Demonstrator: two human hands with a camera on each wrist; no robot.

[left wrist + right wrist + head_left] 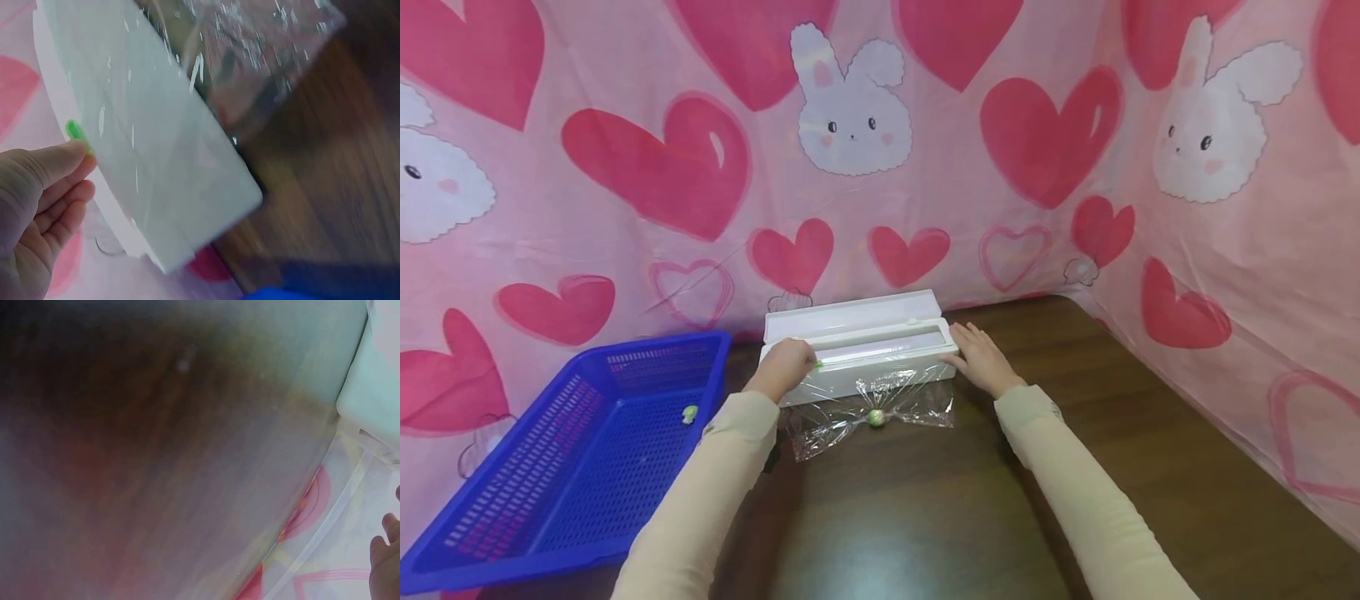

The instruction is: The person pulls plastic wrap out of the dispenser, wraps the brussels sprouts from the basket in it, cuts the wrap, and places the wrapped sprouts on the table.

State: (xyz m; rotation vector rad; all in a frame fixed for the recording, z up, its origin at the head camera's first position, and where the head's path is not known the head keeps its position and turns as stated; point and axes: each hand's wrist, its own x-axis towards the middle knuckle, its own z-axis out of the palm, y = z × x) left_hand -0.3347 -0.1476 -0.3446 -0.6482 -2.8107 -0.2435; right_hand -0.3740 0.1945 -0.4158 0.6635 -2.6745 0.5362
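A long white cling film dispenser stands at the back of the table with its lid raised. My left hand pinches a small green tab at the dispenser's top edge, near its left end. With fingers extended, my right hand rests at the dispenser's right end. Clear cling film spreads from the front onto the table, gathered in creases around a small round pale-green item. In the right wrist view, only a few right fingers show, beside the dispenser's end.
A blue plastic basket stands on the left, with a small pale-green piece in it. Pink heart-and-rabbit cloth hangs behind and to the right of the brown table.
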